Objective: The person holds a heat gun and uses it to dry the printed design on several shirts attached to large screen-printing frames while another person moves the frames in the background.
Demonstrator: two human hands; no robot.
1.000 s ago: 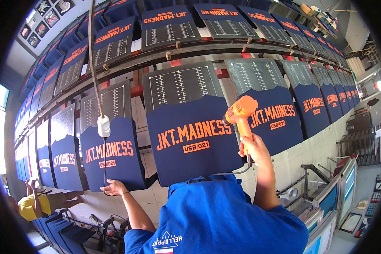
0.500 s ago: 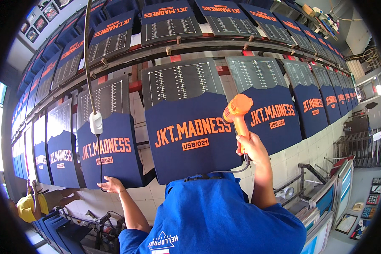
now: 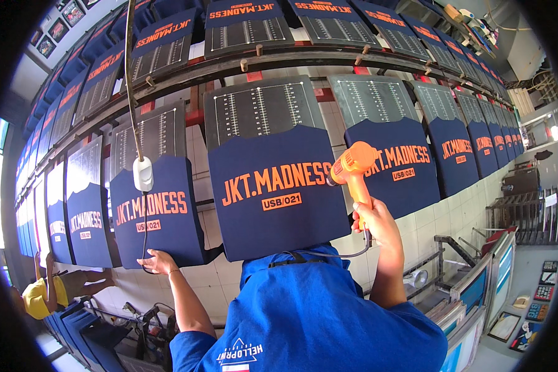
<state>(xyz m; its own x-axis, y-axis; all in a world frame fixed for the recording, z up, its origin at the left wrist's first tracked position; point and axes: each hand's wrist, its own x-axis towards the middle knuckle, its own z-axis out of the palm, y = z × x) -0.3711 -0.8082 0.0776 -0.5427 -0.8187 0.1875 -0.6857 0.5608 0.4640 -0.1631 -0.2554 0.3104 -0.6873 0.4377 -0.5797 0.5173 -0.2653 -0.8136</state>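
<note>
In my right hand (image 3: 376, 222) is an orange heat gun (image 3: 355, 170), with my fingers wrapped round its handle. Its nozzle points left, over the right side of the orange lettering on a dark blue fabric panel (image 3: 273, 229). That panel lies on a dark board (image 3: 263, 102) with white ruled marks. A black cord leaves the handle and runs behind my neck. My left hand (image 3: 160, 262) has its fingers stretched out at the lower edge of the neighbouring blue panel (image 3: 158, 245). Another black cord, hanging from a white inline switch (image 3: 142, 173), passes by those fingertips.
More boards with printed blue panels (image 3: 403, 177) line both sides of a metal rail (image 3: 316, 59). A pale cable (image 3: 129, 80) hangs in front at the left. Framed screens (image 3: 477, 279) stand at lower right. Another person in yellow (image 3: 43, 296) is at lower left.
The view has shifted a little, so the boards sit slightly farther left. The heat gun has moved slightly right relative to the panel. My left hand stays by the cord.
</note>
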